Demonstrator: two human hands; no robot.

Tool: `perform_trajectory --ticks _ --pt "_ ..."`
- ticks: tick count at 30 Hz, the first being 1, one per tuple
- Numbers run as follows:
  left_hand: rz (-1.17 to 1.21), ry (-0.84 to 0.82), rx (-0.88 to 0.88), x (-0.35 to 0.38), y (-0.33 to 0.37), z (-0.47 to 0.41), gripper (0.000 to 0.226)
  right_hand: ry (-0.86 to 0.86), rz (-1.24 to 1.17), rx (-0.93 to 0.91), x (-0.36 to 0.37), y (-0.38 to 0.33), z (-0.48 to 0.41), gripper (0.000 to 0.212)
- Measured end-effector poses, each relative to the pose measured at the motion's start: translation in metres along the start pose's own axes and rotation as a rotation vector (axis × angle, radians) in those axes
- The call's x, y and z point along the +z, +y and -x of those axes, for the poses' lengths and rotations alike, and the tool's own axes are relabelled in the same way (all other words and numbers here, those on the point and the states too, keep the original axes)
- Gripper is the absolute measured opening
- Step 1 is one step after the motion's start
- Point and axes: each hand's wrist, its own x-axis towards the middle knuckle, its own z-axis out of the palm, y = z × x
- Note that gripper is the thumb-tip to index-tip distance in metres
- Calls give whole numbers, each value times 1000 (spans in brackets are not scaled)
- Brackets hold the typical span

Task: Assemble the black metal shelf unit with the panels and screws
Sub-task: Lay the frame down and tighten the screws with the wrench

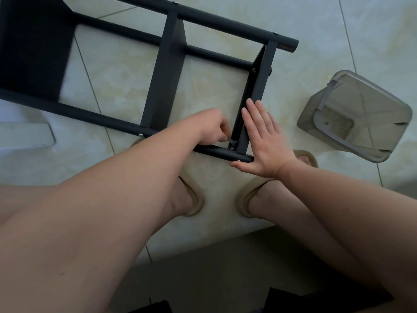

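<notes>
Black metal shelf unit (162,86) lies on its side on the tiled floor (316,30), its end panel (256,86) nearest me. My left hand (212,127) sits just left of that end panel, fingers curled, pinching a small grey tool (231,141) at the corner screw (231,148). My right hand (266,141) presses flat against the end panel's right face, fingers straight and together, thumb at the lower tube (216,152) end. A clear plastic bin (356,116) lies tipped, well right of the end panel.

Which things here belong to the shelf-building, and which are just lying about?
Job: shelf frame; end panel, pressed by the right hand; small tool, pinched by the left hand.
Lying about: clear plastic tub, untouched; white object at left.
</notes>
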Motion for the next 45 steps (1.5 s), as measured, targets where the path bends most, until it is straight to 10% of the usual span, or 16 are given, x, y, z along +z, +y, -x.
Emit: perform_trajectory --ticks 10,45 --pt "579 -92 -183 11 13 -4 12 19 -24 -5 0 1 -1 117" --pt "617 12 -210 11 14 -3 6 37 -12 -19 3 2 -1 117"
